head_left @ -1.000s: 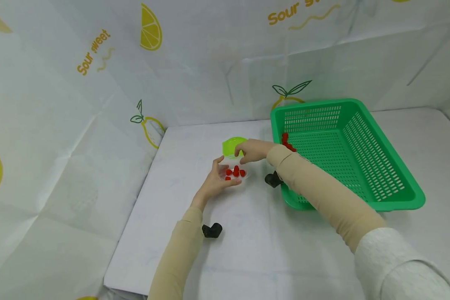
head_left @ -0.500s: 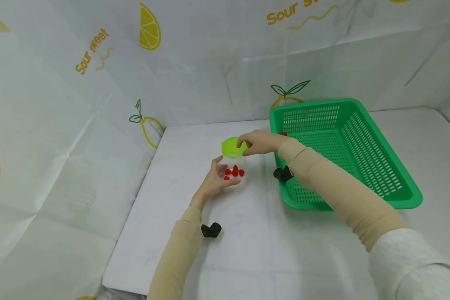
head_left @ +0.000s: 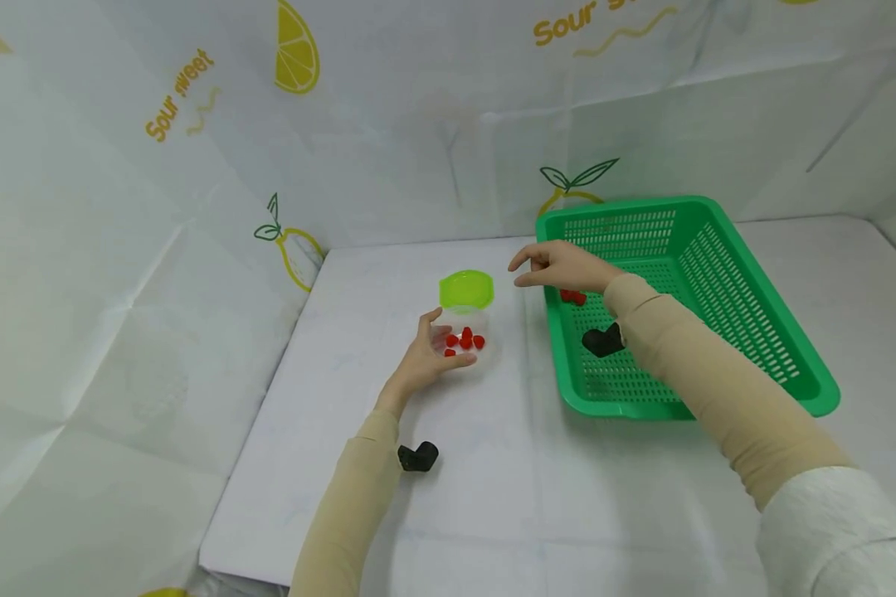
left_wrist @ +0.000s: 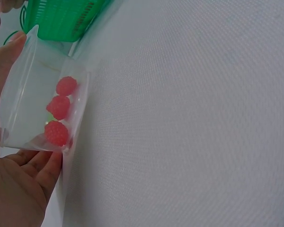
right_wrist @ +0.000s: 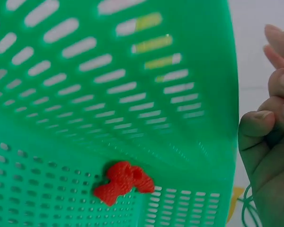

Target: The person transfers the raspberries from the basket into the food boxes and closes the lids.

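My left hand (head_left: pixel 418 365) grips a clear plastic container (left_wrist: pixel 38 94) on the table, with thumb and fingers on opposite sides. Several red raspberries (head_left: pixel 466 342) lie inside it, and three show through its wall in the left wrist view. Just behind it is a bright green lid-like piece (head_left: pixel 466 288); whether the two are joined I cannot tell. Over the left rim of a green basket (head_left: pixel 556 348) hovers my right hand (head_left: pixel 563 264), fingers loosely bent and holding nothing. Below that hand, a small cluster of raspberries (right_wrist: pixel 123 182) sits in the basket's corner.
The slotted basket takes up the right part of the white table (head_left: pixel 478 506). Printed white sheeting (head_left: pixel 433 124) rises behind the table and along its left side. Black wrist-worn pieces (head_left: pixel 418 457) stick out from both forearms.
My right hand has drawn back from above the container, moving right to the basket's rim. The raspberries in the basket show again beneath it. My left hand keeps its hold on the container.
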Demonstrator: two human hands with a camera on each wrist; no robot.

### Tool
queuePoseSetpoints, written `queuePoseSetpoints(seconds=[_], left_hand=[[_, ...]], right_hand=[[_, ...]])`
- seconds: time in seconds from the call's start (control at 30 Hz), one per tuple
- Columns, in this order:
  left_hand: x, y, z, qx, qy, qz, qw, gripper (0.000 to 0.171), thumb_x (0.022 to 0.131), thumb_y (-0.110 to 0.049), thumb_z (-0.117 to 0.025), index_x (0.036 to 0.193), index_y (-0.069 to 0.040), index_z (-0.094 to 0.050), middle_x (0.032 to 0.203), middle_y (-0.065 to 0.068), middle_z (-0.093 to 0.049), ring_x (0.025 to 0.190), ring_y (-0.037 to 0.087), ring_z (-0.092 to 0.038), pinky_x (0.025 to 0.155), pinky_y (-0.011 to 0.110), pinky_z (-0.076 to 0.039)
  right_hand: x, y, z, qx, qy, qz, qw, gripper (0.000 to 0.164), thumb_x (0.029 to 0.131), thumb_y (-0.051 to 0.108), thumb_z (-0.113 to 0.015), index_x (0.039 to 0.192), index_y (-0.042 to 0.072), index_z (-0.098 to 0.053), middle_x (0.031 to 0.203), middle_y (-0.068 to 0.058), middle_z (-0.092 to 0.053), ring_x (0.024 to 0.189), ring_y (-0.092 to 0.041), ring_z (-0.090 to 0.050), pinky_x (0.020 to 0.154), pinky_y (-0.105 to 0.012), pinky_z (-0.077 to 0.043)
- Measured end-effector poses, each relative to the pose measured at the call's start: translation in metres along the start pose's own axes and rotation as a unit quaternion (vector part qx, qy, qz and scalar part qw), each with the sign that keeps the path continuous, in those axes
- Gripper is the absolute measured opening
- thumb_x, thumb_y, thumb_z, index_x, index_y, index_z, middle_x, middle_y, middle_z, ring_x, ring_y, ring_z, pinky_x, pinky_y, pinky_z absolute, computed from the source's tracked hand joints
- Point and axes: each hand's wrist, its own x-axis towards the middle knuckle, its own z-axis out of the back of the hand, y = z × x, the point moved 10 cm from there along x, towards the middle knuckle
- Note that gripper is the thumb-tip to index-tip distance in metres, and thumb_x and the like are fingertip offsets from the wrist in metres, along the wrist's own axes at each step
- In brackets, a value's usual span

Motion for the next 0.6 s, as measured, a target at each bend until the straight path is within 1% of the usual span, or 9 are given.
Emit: queuePoseSetpoints(seconds=[0.07, 0.2, 0.37, 0.43, 0.5, 0.6], left_hand=[[0.0, 0.0, 0.001, -0.002, -0.003, -0.005, 1.0, 0.103, 0.066, -0.046, -0.081, 0.144, -0.032, -0.014, 0.142, 0.001, -0.042, 0.134, 0.02, -0.039, 0.11, 0.043, -0.035], [0.0, 0.001, 0.001, -0.002, -0.002, -0.008, 1.0, 0.104, 0.065, -0.048, -0.081, 0.144, -0.031, -0.015, 0.142, 0.0, -0.043, 0.134, 0.019, -0.04, 0.11, 0.043, -0.035], [-0.001, 0.0, 0.002, -0.001, -0.003, -0.014, 0.9999, 0.103, 0.066, -0.048, -0.08, 0.144, -0.031, -0.014, 0.142, 0.0, -0.043, 0.134, 0.019, -0.039, 0.111, 0.043, -0.034], [-0.001, -0.001, 0.003, -0.003, -0.004, -0.017, 0.9998, 0.103, 0.067, -0.047, -0.08, 0.144, -0.031, -0.014, 0.141, 0.001, -0.043, 0.135, 0.019, -0.039, 0.111, 0.043, -0.033], [-0.001, -0.002, 0.004, -0.007, -0.004, -0.021, 0.9997, 0.102, 0.067, -0.045, -0.081, 0.144, -0.03, -0.015, 0.141, 0.002, -0.043, 0.134, 0.019, -0.039, 0.111, 0.043, -0.033], [-0.001, -0.001, 0.004, -0.006, -0.004, -0.021, 0.9997, 0.102, 0.067, -0.046, -0.081, 0.144, -0.03, -0.015, 0.141, 0.002, -0.043, 0.134, 0.019, -0.039, 0.111, 0.042, -0.033]], right_hand=[[-0.002, -0.007, 0.007, 0.019, -0.012, -0.005, 1.0, 0.033, 0.088, 0.035, -0.063, 0.116, 0.018, -0.06, 0.065, -0.004, -0.045, 0.062, -0.016, -0.039, 0.064, -0.031, -0.038], [-0.009, -0.025, 0.021, 0.068, -0.036, -0.019, 0.997, 0.037, 0.087, 0.038, -0.063, 0.118, 0.018, -0.059, 0.062, 0.001, -0.04, 0.059, -0.013, -0.034, 0.064, -0.031, -0.038], [-0.021, -0.047, 0.034, 0.126, -0.073, -0.027, 0.989, 0.043, 0.087, 0.035, -0.064, 0.123, 0.013, -0.056, 0.063, 0.004, -0.045, 0.061, -0.015, -0.039, 0.062, -0.03, -0.04], [-0.025, -0.057, 0.037, 0.136, -0.085, -0.033, 0.987, 0.046, 0.088, 0.034, -0.064, 0.126, 0.01, -0.054, 0.063, 0.004, -0.046, 0.062, -0.018, -0.039, 0.061, -0.031, -0.039], [-0.028, -0.069, 0.038, 0.134, -0.092, -0.045, 0.986, 0.046, 0.089, 0.032, -0.063, 0.127, 0.009, -0.052, 0.062, 0.005, -0.046, 0.061, -0.019, -0.037, 0.061, -0.032, -0.039], [-0.033, -0.085, 0.035, 0.123, -0.089, -0.066, 0.986, 0.045, 0.09, 0.028, -0.062, 0.128, 0.007, -0.051, 0.062, 0.005, -0.046, 0.06, -0.02, -0.037, 0.063, -0.035, -0.039]])
